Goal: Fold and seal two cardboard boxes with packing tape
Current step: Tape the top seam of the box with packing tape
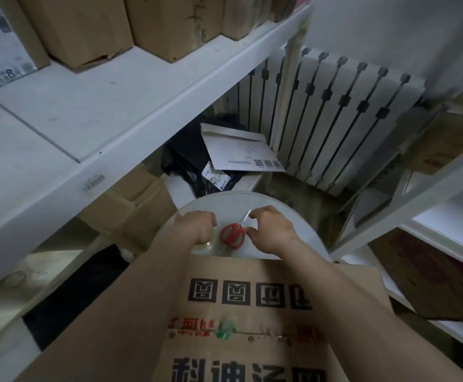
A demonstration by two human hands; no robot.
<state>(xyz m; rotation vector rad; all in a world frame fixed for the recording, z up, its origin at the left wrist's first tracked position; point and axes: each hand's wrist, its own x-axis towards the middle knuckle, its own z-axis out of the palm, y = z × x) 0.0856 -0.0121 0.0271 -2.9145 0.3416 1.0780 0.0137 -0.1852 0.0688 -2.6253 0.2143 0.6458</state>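
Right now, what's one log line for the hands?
left hand: over tape, grip unclear | right hand: fingers at scissors, grip unclear | box: under forearms | table: round, white

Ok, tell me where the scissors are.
In the head view, the red-handled scissors lie on the round white table, between the left hand and right hand, beyond the cardboard box.

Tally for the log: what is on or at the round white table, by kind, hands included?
Scissors, red handles: 1
Tape roll, clear: 1
Printed cardboard box: 1
Hands: 2, left hand and right hand
Total: 5
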